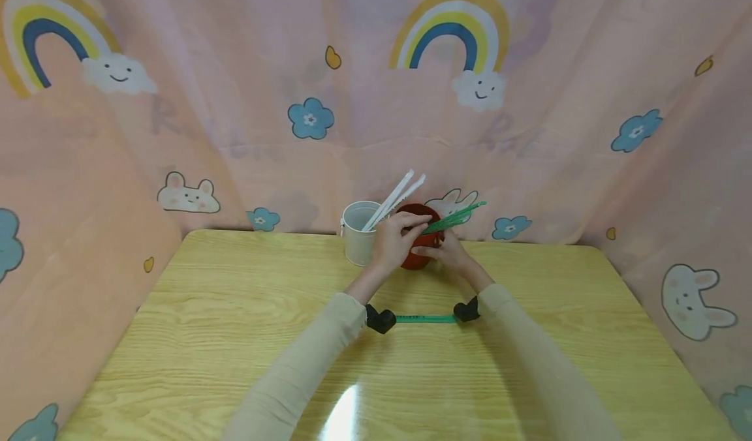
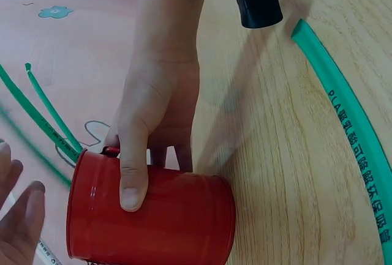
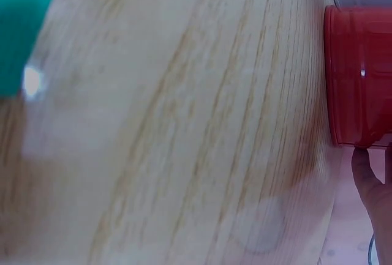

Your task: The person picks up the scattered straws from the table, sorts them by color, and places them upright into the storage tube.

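Note:
My right hand (image 1: 454, 253) holds the side of a small red bucket (image 2: 165, 216), its thumb (image 2: 132, 179) lying along the wall. Several green straws (image 1: 461, 217) lean out over the bucket's right rim. Close above the bucket's mouth is my left hand (image 1: 395, 239), its fingertips near the lower part of those straws. In the left wrist view the left fingers (image 2: 27, 216) look spread, apart from the straws. At the edge of the right wrist view, right-hand fingers (image 3: 365, 176) touch the bucket's side. The straws' lower ends are hidden.
A white bucket (image 1: 355, 248) with white straws (image 1: 392, 199) leaning in it stands left of the red one. One green straw (image 1: 425, 319) with printed lettering lies on the wooden table (image 1: 235, 336). Behind hangs a pink patterned curtain (image 1: 376, 102). Each wrist wears a black mount (image 1: 380, 319).

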Available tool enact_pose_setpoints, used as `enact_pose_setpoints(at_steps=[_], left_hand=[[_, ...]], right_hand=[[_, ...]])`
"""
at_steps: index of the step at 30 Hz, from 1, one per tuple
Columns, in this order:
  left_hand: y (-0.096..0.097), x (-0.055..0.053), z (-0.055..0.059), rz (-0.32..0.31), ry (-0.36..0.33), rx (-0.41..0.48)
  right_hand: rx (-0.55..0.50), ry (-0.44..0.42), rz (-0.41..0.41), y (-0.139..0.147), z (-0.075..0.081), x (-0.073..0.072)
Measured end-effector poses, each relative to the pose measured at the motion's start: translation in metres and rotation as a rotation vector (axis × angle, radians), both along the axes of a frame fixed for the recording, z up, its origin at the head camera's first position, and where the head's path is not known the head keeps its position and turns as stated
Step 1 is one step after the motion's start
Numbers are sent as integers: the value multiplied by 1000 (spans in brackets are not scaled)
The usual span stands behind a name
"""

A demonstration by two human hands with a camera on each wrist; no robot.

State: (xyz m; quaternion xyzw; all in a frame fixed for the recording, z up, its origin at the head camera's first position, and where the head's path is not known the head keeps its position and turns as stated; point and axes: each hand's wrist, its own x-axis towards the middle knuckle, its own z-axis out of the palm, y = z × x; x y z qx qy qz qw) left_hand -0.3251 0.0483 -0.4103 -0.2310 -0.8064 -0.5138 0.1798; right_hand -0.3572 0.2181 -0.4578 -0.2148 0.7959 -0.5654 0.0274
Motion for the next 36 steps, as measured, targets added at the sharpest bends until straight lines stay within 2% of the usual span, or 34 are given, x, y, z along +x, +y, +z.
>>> enact_pose_setpoints(at_steps=[6,12,18,24,30,36], left_hand=[[-2,1,-1,-21,-41,6],[-12,2,-3,-82,-73,33],[-23,7,-11,-134,-81,63],[-32,12,-20,-179,-163,106],[-40,19,-29,-223,-227,55],[-45,25,-37,-262,-275,25]], right_hand=[[8,-63,-6,2,-2,-2],[12,-18,33,3,-4,-5],[9,1,42,2,-4,-4],[-7,10,50,1,-1,-3],[-2,-20,25,1,0,-3],[-3,-11,20,1,-2,-4]])
